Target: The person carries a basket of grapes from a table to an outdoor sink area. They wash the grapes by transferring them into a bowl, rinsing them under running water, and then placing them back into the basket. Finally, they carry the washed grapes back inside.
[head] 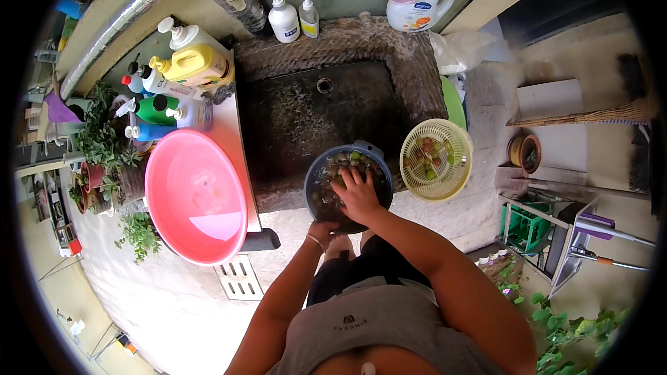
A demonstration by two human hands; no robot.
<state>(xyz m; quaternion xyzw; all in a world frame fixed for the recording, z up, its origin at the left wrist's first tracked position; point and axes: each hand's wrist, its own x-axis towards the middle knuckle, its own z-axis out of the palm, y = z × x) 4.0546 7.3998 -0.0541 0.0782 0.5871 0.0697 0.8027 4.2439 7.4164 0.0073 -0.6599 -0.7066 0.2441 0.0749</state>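
A dark grey plastic basin sits at the front edge of the stone sink, holding water and many small round fruits in green and reddish brown. My left hand grips the basin's near left rim. Over the fruits, my right hand is spread palm down with its fingers apart, at the water's surface; whether it touches fruit underneath I cannot tell. To the right, a pale yellow plastic colander holds several similar fruits, and it rests by the sink's right front corner.
A pink basin stands on the white counter at left, below several detergent bottles. Pump bottles and a laundry detergent jug line the sink's back. Further right are a metal-framed cart and a shovel.
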